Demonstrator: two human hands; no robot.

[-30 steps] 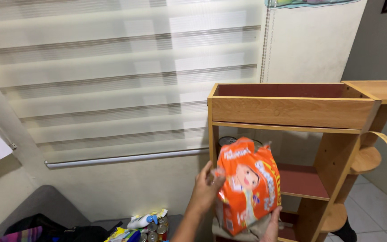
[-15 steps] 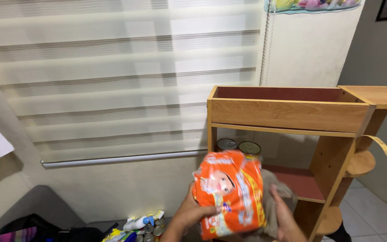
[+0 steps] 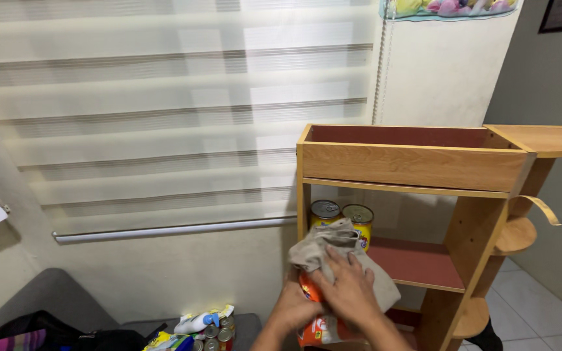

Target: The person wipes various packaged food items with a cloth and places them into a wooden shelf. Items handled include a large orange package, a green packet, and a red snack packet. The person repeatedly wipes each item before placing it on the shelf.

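Beige cloth [image 3: 333, 250] pressed by right hand [image 3: 349, 286] onto orange pack [image 3: 317, 325] gripped by left hand [image 3: 294, 309], two cans [image 3: 343, 218] behind on wooden shelf [image 3: 417, 260]

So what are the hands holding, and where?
The left hand grips the orange package on its left side. The right hand presses a beige cloth flat against the package's top.
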